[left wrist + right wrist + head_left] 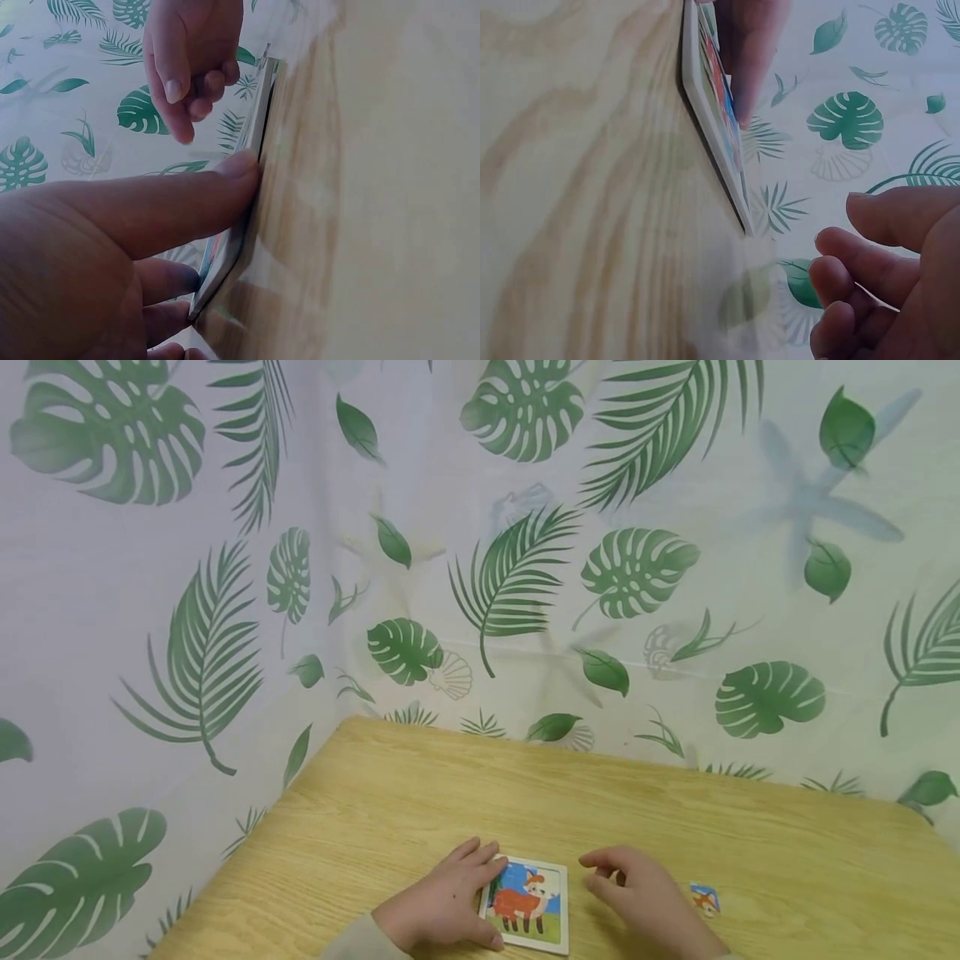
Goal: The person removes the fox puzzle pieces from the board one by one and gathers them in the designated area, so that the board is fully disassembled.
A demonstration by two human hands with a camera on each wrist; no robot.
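Observation:
A small square picture puzzle [525, 906] in a white frame lies on the table, showing a red animal with dark legs on grass. Pale surface shows at its upper right. My left hand [453, 897] holds the frame at its left side, thumb on the near edge and fingertips at the far left corner. In the left wrist view, the thumb [187, 199] presses that edge. To the puzzle's right, my right hand [645, 893] hovers with loosely bent fingers and nothing visible in it. Beyond it lies a loose puzzle piece [705, 900] with a blue and orange print.
The wood-grain table [420, 793] stretches to the back and right. A white curtain [420, 585] printed with green leaves hangs behind it and along the left side, meeting at a corner.

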